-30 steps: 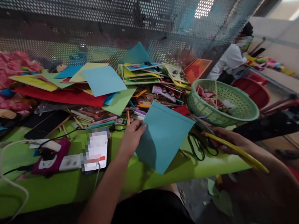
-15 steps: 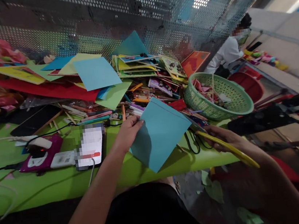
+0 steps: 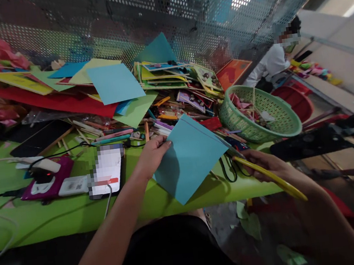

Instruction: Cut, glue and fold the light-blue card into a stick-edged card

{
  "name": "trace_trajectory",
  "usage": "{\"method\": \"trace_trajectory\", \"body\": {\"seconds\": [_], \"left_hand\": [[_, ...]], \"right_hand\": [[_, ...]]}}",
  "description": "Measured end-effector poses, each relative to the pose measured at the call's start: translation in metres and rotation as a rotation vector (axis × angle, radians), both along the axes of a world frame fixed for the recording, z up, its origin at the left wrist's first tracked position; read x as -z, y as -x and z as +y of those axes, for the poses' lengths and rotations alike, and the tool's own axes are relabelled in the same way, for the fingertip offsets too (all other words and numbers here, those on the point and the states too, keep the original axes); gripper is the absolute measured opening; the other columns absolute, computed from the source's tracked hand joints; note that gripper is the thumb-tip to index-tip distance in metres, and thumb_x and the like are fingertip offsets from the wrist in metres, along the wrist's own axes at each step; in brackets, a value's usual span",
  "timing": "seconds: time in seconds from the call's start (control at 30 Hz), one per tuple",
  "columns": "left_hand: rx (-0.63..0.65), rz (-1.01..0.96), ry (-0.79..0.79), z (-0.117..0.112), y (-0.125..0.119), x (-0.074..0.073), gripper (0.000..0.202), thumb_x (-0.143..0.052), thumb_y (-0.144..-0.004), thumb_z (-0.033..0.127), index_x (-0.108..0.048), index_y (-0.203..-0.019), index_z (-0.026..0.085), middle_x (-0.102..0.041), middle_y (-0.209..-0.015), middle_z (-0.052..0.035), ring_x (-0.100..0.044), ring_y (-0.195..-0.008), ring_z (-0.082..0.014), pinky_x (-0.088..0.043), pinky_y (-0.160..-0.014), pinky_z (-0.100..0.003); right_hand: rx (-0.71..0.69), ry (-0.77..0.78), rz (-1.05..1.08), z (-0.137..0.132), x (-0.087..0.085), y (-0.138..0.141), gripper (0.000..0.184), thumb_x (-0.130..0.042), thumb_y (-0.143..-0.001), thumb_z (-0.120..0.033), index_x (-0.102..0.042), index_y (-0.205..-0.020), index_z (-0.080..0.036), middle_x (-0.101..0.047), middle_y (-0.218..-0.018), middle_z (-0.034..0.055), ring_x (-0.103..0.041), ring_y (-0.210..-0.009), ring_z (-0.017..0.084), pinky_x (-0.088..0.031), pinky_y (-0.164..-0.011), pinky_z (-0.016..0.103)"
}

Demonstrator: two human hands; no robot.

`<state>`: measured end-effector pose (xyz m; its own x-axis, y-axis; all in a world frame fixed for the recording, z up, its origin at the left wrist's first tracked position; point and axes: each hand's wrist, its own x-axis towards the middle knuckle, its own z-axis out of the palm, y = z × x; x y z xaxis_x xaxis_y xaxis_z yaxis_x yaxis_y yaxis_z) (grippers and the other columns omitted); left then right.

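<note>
A square sheet of blue paper (image 3: 190, 161) is held up, tilted, over the front of the green table (image 3: 160, 200). My left hand (image 3: 153, 153) pinches its left edge between thumb and fingers. A faint line runs along the paper's upper right edge. My right hand (image 3: 266, 166) is closed on yellow-handled scissors (image 3: 272, 176). The scissor blades are at the sheet's right corner, along that upper right edge; whether they are apart I cannot make out. My right fingers are partly hidden behind the handles.
Behind the paper lie pens, sticks and stacked coloured sheets (image 3: 116, 83). A green basket (image 3: 279, 114) stands at the right. At the left are a phone (image 3: 108, 169) and a purple power strip (image 3: 46, 180) with cables. A person (image 3: 269, 64) is at the far right. Paper scraps (image 3: 251, 225) lie on the floor.
The view has shifted very slightly. Both hands, the blue paper and the scissors keep almost the same places.
</note>
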<state>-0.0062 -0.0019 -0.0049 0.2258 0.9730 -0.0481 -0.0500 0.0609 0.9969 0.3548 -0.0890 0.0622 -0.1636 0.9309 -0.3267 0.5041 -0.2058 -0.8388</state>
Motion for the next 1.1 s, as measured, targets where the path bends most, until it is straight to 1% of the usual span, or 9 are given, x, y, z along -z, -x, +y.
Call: {"method": "trace_trajectory", "body": {"seconds": [0.13,0.27,0.4,0.67,0.77,0.87,0.97,1.1], "left_hand": [[0.006,-0.022,0.006,0.0004,0.0003,0.0017,0.02,-0.069,-0.084,0.042,-0.071,-0.086,0.022,-0.071,-0.083,-0.002,-0.061,-0.078,-0.0206,-0.048,-0.078,-0.032],[0.008,-0.032,0.025,-0.0007,0.0004,-0.0002,0.021,-0.071,-0.082,0.043,-0.07,-0.082,0.023,-0.071,-0.082,-0.0028,-0.062,-0.078,-0.022,-0.049,-0.076,-0.033],[0.003,-0.036,0.041,-0.0015,0.0003,-0.0025,0.019,-0.07,-0.082,0.042,-0.067,-0.08,0.023,-0.069,-0.08,-0.0022,-0.061,-0.075,-0.0207,-0.048,-0.075,-0.033],[0.005,-0.031,0.038,-0.0001,0.0012,0.0014,0.021,-0.07,-0.082,0.042,-0.069,-0.081,0.021,-0.068,-0.08,-0.0017,-0.059,-0.075,-0.0197,-0.047,-0.073,-0.031],[0.005,-0.024,0.037,0.0004,0.0012,0.0024,0.019,-0.07,-0.082,0.041,-0.069,-0.082,0.022,-0.068,-0.08,-0.0016,-0.059,-0.075,-0.0194,-0.047,-0.073,-0.031],[0.003,-0.02,0.037,0.0006,0.0013,0.0014,0.02,-0.069,-0.082,0.042,-0.069,-0.082,0.021,-0.068,-0.081,-0.002,-0.059,-0.076,-0.02,-0.047,-0.072,-0.031],[0.003,-0.013,0.036,0.0003,0.0018,-0.001,0.02,-0.07,-0.081,0.041,-0.067,-0.078,0.021,-0.066,-0.078,-0.0012,-0.058,-0.076,-0.0201,-0.047,-0.073,-0.031],[0.002,-0.014,0.034,-0.0007,0.0019,-0.0032,0.017,-0.069,-0.081,0.038,-0.067,-0.077,0.022,-0.064,-0.075,-0.0005,-0.058,-0.075,-0.0198,-0.047,-0.077,-0.032]], "right_hand": [[0.051,0.015,-0.008,-0.0016,0.0001,-0.0003,0.067,-0.089,-0.069,-0.046,-0.071,-0.129,-0.022,-0.07,-0.093,0.0085,-0.062,-0.077,0.02,-0.048,-0.056,0.025],[0.063,0.041,-0.041,-0.0017,-0.0004,0.0013,0.064,-0.089,-0.069,-0.045,-0.072,-0.128,-0.026,-0.068,-0.089,0.0046,-0.055,-0.065,0.015,-0.045,-0.049,0.023],[0.065,0.057,-0.046,-0.0011,-0.0019,0.0036,0.061,-0.089,-0.07,-0.043,-0.073,-0.125,-0.026,-0.065,-0.081,0.0017,-0.047,-0.055,0.011,-0.042,-0.044,0.021],[0.089,0.07,-0.05,0.0009,0.0019,-0.002,0.064,-0.091,-0.065,-0.041,-0.075,-0.125,-0.024,-0.063,-0.075,0.0005,-0.044,-0.05,0.01,-0.044,-0.041,0.022],[0.084,0.087,-0.047,0.0004,0.001,-0.0013,0.064,-0.091,-0.065,-0.04,-0.075,-0.125,-0.023,-0.063,-0.076,0.0005,-0.044,-0.049,0.009,-0.044,-0.04,0.021],[0.104,0.072,-0.032,-0.0022,-0.0004,0.0021,0.062,-0.092,-0.065,-0.041,-0.076,-0.123,-0.023,-0.061,-0.074,-0.0002,-0.043,-0.05,0.009,-0.044,-0.041,0.021],[0.139,0.042,-0.022,-0.0034,-0.0004,0.0048,0.06,-0.092,-0.065,-0.042,-0.078,-0.12,-0.023,-0.06,-0.073,0.0,-0.043,-0.05,0.009,-0.043,-0.04,0.021],[0.117,0.085,-0.03,-0.0006,0.0017,0.0047,0.061,-0.093,-0.061,-0.042,-0.079,-0.117,-0.024,-0.06,-0.068,-0.0009,-0.042,-0.044,0.009,-0.042,-0.036,0.022]]}}
